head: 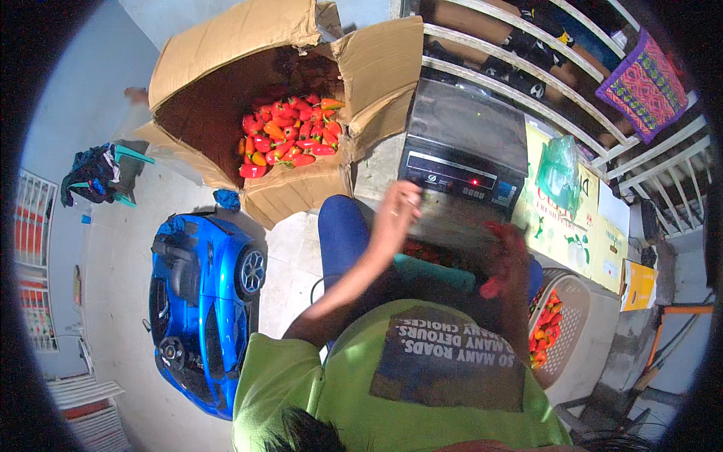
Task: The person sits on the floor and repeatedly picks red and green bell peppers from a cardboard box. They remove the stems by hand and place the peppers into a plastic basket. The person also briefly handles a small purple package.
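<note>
My left hand (400, 204), blurred, has its fingers curled in front of the black digital scale (460, 141); whether anything small is between them cannot be told. My right hand (504, 251) is in shadow and blurred to the right, with reddish shapes about its fingers that I cannot make out. Between my legs is a teal edge (435, 272), with dark red things just beyond it. A torn cardboard box (197, 107) at the left lies open towards me, with many red and orange peppers (291, 133) inside.
At my right stands a plastic basket (570, 322) of red peppers (545, 330). Printed fruit cartons (587, 248) carry a green plastic bag (559, 175). A blue ride-on toy car (220, 305) is at the left. A white slatted rack (519, 62) is behind the scale.
</note>
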Action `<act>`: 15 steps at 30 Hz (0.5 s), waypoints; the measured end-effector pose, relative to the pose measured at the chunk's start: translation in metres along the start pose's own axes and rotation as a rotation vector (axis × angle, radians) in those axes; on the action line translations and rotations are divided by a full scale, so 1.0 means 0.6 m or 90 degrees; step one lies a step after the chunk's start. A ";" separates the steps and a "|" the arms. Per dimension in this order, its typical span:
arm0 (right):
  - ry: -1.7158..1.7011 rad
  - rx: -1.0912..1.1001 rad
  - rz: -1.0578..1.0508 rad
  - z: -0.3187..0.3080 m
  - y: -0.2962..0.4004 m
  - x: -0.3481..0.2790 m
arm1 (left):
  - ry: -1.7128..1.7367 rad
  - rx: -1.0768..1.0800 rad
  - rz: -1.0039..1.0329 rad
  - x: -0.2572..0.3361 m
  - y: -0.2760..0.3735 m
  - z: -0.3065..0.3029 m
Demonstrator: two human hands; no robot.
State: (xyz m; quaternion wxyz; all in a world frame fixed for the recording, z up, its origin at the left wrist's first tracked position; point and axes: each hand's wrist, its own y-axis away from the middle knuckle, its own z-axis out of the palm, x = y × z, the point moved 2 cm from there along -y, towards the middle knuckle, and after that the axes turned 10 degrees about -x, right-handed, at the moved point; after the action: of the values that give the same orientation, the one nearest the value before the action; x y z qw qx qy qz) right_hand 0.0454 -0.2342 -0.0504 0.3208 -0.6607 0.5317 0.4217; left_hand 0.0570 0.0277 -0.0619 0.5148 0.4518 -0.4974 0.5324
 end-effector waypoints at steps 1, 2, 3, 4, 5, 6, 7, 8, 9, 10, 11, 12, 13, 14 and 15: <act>-0.071 0.059 0.021 -0.038 0.015 0.037 | -0.075 0.071 0.081 0.001 -0.019 -0.042; -0.144 0.121 0.034 -0.076 0.030 0.071 | -0.188 0.189 0.147 -0.016 -0.042 -0.093; -0.396 0.155 0.161 -0.114 0.054 0.100 | -0.205 0.237 0.054 -0.035 -0.065 -0.151; -0.457 0.249 0.163 -0.151 0.081 0.149 | -0.322 0.321 0.152 -0.046 -0.092 -0.202; -0.516 0.349 0.165 -0.185 0.114 0.213 | -0.440 0.366 0.118 -0.057 -0.117 -0.243; -0.545 0.383 0.179 -0.220 0.143 0.269 | -0.571 0.395 0.160 -0.077 -0.144 -0.291; -0.570 0.424 0.194 -0.257 0.175 0.322 | -0.643 0.413 0.138 -0.089 -0.171 -0.320; -0.578 0.471 0.212 -0.279 0.214 0.370 | -0.718 0.423 0.121 -0.098 -0.200 -0.341; -0.569 0.515 0.228 -0.294 0.233 0.397 | -0.789 0.364 0.033 -0.118 -0.225 -0.369; -0.553 0.558 0.247 -0.306 0.255 0.418 | -0.853 0.304 -0.057 -0.143 -0.248 -0.397; -0.531 0.596 0.264 -0.311 0.275 0.433 | -0.912 0.237 -0.145 -0.167 -0.271 -0.417; -0.510 0.634 0.278 -0.315 0.292 0.443 | -0.978 0.175 -0.227 -0.185 -0.290 -0.429; -0.489 0.658 0.289 -0.311 0.306 0.447 | -1.007 0.155 -0.225 -0.192 -0.302 -0.425; -0.467 0.675 0.295 -0.313 0.315 0.451 | -1.035 0.136 -0.223 -0.197 -0.314 -0.421; -0.447 0.688 0.303 -0.307 0.317 0.450 | -1.068 0.116 -0.223 -0.200 -0.322 -0.420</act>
State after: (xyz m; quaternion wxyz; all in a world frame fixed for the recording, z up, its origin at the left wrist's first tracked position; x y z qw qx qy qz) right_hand -0.0788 -0.5553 -0.2075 0.6576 -0.0974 0.6623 0.3456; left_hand 0.2649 0.2618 -0.1933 0.0136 0.8056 -0.5917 -0.0267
